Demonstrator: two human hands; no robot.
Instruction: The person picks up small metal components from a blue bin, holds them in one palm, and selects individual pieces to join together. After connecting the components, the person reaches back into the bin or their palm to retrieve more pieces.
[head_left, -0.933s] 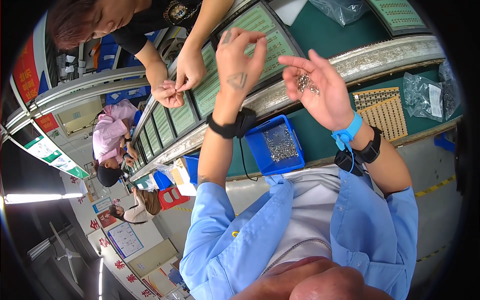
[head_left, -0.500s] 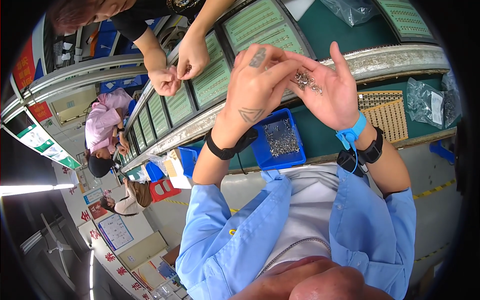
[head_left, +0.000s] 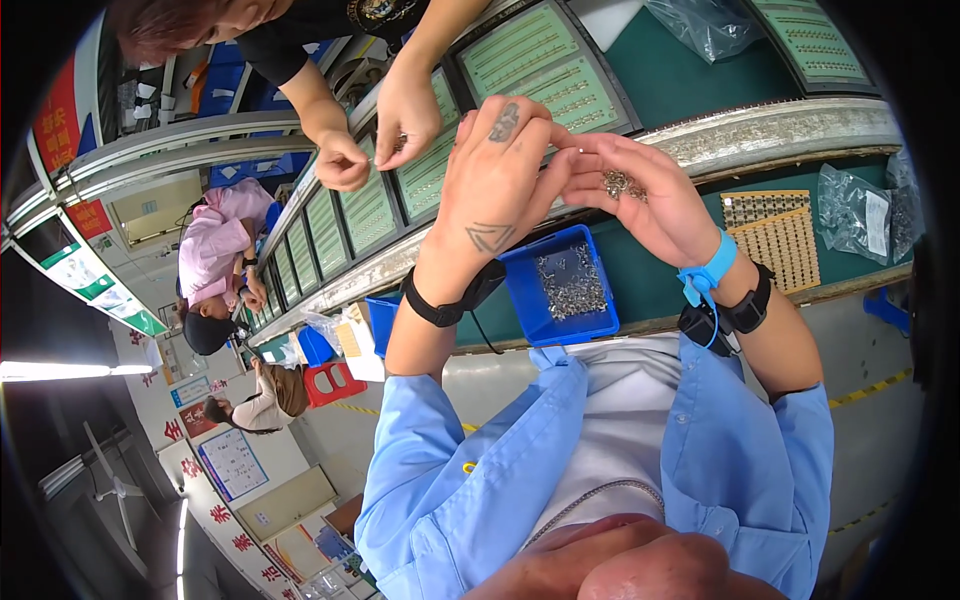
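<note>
My right hand [head_left: 665, 205], with a blue strap at its wrist, is cupped around a small heap of shiny metal parts [head_left: 622, 185]. Close against its fingertips is my left hand [head_left: 503, 170], tattooed and wearing a black wristband, its back facing up and its fingers curled in. What the left fingertips pinch, if anything, is hidden behind the hand. Below the two hands, a blue plastic bin [head_left: 517, 300] holds many loose small metal parts [head_left: 575, 295].
Framed green boards [head_left: 525, 50] line the track beyond my hands. A metal rail [head_left: 790, 130] crosses the bench. Gold perforated strips [head_left: 785, 240] and a clear plastic bag [head_left: 852, 212] lie at the right. A co-worker's hands [head_left: 405, 120] work at the upper left.
My right hand's fingers have folded from a flat, spread palm into a cup around the metal parts. My left hand stays beside its fingers. The co-worker's hands have moved slightly apart.
</note>
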